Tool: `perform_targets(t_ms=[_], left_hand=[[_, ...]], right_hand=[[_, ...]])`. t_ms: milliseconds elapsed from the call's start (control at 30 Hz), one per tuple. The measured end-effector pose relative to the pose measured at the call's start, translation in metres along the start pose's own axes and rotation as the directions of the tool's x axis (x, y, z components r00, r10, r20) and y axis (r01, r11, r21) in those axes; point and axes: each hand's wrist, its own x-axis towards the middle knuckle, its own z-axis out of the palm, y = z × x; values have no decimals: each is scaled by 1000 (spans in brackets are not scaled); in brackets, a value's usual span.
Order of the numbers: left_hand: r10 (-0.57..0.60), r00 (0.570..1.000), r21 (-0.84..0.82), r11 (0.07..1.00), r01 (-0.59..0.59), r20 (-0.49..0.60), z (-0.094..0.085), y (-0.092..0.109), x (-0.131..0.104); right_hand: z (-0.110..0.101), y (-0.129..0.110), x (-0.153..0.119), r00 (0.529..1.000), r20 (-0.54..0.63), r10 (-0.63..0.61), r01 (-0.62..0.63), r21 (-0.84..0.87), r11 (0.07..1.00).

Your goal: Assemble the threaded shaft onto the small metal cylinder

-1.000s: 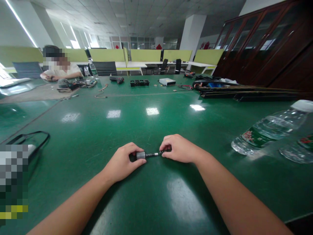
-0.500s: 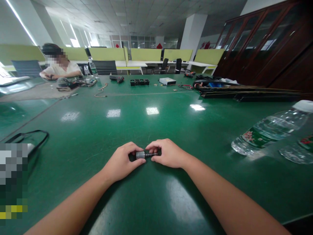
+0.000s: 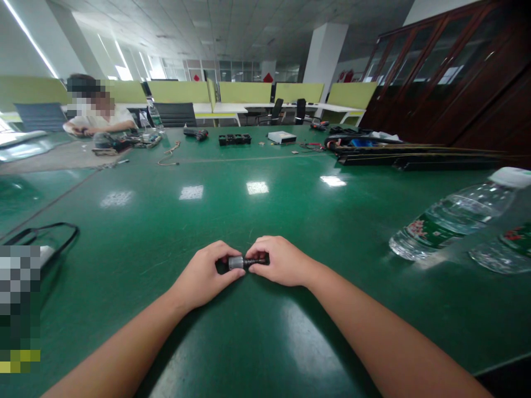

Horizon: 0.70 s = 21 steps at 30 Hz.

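Room: open office with green-yellow partitions, a white pillar and dark wooden cabinets at two o'clock, all seen from the head camera.
Surface: glossy green table (image 3: 257,210) mirroring the ceiling lights.
Left hand (image 3: 205,276): resting on the table at six o'clock, thumb and fingertips closed around the silver collar end of a small metal fitting (image 3: 238,262).
Right hand (image 3: 282,261): just beside the left, fingertips pinched on the dark threaded end of the same fitting.
Fitting: lies level between both hands, low over the tabletop, close to the near edge.
Handling: looks small, stiff and light; smooth metal may slip, so the knurled or threaded end seems the surer place to take hold, with the collar steadied by the other hand.
Water bottle (image 3: 452,213): clear plastic, on its side at three o'clock, well apart from the hands; part of a second bottle (image 3: 504,249) just beside it.
Black strap (image 3: 45,232): at nine o'clock, near the table edge.
Far end: a seated person (image 3: 97,116) at eleven o'clock with parts before them; a power drill (image 3: 197,133), a black block (image 3: 235,139) and a white box (image 3: 282,137) at twelve o'clock.
Long black rails (image 3: 415,157): at one o'clock.
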Motion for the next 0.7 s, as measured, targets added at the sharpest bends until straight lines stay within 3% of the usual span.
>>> perform_targets(t_ms=[700], left_hand=[[16,1000,0,1000,-16,7,0,-1,0]], right_hand=[[3,1,1,994,-17,-106,105,-58,993]])
